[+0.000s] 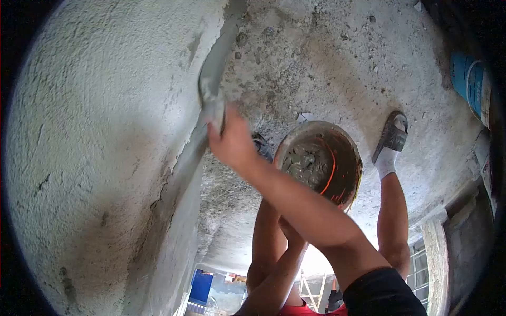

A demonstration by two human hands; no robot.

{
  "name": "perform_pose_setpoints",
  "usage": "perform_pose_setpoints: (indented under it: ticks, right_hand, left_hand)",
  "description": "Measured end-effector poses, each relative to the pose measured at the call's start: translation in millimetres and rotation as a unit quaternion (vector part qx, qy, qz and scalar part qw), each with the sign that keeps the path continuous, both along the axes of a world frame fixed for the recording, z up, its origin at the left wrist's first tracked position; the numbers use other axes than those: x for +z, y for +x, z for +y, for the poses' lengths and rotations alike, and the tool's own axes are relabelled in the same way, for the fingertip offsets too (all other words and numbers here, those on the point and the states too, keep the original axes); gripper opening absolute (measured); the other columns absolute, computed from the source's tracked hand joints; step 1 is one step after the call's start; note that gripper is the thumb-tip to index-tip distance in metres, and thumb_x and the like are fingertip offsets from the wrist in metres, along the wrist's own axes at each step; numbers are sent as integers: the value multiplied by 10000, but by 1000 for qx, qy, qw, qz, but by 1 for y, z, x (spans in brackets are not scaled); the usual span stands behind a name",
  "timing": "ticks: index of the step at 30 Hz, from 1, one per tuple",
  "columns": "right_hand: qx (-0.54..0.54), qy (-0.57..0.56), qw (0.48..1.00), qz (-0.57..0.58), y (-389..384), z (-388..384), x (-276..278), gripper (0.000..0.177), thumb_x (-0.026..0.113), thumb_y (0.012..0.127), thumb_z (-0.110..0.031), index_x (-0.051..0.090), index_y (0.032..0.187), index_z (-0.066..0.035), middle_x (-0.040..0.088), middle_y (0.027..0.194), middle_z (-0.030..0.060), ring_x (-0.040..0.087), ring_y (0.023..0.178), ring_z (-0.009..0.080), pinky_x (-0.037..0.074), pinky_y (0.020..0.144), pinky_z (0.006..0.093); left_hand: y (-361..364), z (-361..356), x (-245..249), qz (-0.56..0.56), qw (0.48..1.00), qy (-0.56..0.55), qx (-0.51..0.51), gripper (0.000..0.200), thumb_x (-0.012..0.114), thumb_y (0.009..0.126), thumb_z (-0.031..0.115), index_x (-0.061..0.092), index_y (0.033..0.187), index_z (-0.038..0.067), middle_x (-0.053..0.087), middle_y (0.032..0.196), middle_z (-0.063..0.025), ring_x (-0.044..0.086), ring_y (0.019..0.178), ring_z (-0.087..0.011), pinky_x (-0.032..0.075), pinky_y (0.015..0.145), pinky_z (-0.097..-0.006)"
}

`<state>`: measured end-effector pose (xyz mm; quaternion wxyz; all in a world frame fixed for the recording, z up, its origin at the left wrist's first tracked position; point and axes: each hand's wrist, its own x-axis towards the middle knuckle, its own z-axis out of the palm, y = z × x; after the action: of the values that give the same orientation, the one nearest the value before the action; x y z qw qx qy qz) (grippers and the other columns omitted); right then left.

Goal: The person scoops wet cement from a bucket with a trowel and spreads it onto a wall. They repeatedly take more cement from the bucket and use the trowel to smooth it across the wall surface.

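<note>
Head view: showing a rough wall (105,105), then a blurred tool (212,102) at its grey edge, clasped in the closed grip of the right hand (232,138). Cannot tell the grip of the mostly hidden left hand (291,231), near a mortar bucket (345,152). Far right, showing a blue container (465,79), lettered illegibly.

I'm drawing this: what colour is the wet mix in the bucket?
The mix is grey, shown best in the head view, the only one.

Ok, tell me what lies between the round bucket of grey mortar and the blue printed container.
The head view shows a white-socked foot in a dark sandal, on rough grey concrete floor.
</note>
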<state>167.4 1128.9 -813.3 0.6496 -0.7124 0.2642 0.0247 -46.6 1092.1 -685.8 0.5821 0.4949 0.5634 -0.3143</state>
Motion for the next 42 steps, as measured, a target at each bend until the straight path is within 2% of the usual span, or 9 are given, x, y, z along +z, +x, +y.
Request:
perform_pose_setpoints:
  ticks: [3, 7, 8, 15, 17, 29, 33, 36, 42]
  right_hand:
    - [9, 129, 991, 17, -31, -9, 58, 418, 596, 938, -122, 502, 1313, 39, 670, 990, 302, 670, 884, 495, 549, 790, 483]
    - [0, 164, 975, 149, -25, -63, 58, 363, 630, 938, -120, 551, 1271, 3, 677, 936, 280, 700, 879, 442, 543, 758, 443]
    - [-21, 88, 990, 105, -13, -72, 35, 344, 634, 937, -124, 555, 1243, 12, 678, 916, 280, 700, 871, 445, 544, 753, 449]
    - [40, -56, 997, 33, 20, -102, -66, 386, 664, 954, -199, 569, 1236, 46, 672, 913, 262, 665, 806, 425, 531, 756, 416]
    - [69, -68, 993, 62, 21, -107, -75, 360, 664, 926, -210, 568, 1153, 53, 677, 885, 296, 659, 865, 515, 536, 764, 498]
    - [114, 81, 986, 96, 4, -131, -148, 511, 641, 996, -284, 519, 1381, 30, 658, 1194, 255, 664, 1073, 354, 516, 940, 447]
    - [107, 104, 986, 74, 2, -110, -134, 452, 652, 992, -272, 550, 1335, 3, 675, 1082, 193, 661, 1006, 293, 526, 902, 413]
    - [47, 331, 927, 168, 12, -95, -107, 328, 675, 977, -227, 583, 1227, -36, 636, 935, 64, 628, 954, 186, 509, 855, 329]
    - [34, 212, 977, 17, 5, -44, -44, 346, 655, 972, -182, 564, 1255, -4, 645, 1019, 138, 631, 944, 230, 502, 877, 347]
  left_hand:
    - [25, 10, 10, -7, 986, -152, -67, 361, 627, 995, 101, 497, 1326, 37, 580, 1312, -62, 596, 1086, -149, 508, 903, -338]
    - [-159, 12, -89, -23, 950, 18, 310, 379, 645, 955, 60, 520, 1310, 23, 602, 1271, -76, 606, 1096, -175, 501, 933, -337]
    - [-47, -8, -39, 3, 991, 79, 107, 426, 653, 872, -40, 542, 1281, 1, 613, 1243, -90, 605, 1109, -197, 489, 963, -331]
    - [-8, -23, -37, -24, 974, 188, 127, 391, 619, 783, -128, 607, 1161, -29, 660, 1125, -93, 627, 1049, -197, 471, 960, -321]
    - [-8, -22, -37, -4, 973, 202, 112, 394, 621, 787, -123, 602, 1171, -38, 660, 1131, -94, 628, 1050, -195, 470, 959, -323]
    - [-7, -25, -33, 16, 977, 198, 77, 296, 619, 792, -104, 628, 1082, -45, 684, 1058, -90, 642, 969, -186, 486, 896, -331]
    - [-13, -23, -31, 20, 987, 140, 72, 509, 608, 796, -107, 538, 1293, -25, 616, 1247, -116, 602, 1156, -242, 459, 1009, -374]
    - [-8, -26, -31, 34, 980, 162, 108, 495, 616, 800, -111, 543, 1279, -14, 618, 1238, -110, 619, 1115, -243, 460, 1007, -370]
    - [-31, -22, -42, 15, 979, 159, 124, 203, 651, 813, -65, 635, 1011, -26, 684, 984, -61, 649, 878, -138, 507, 772, -274]
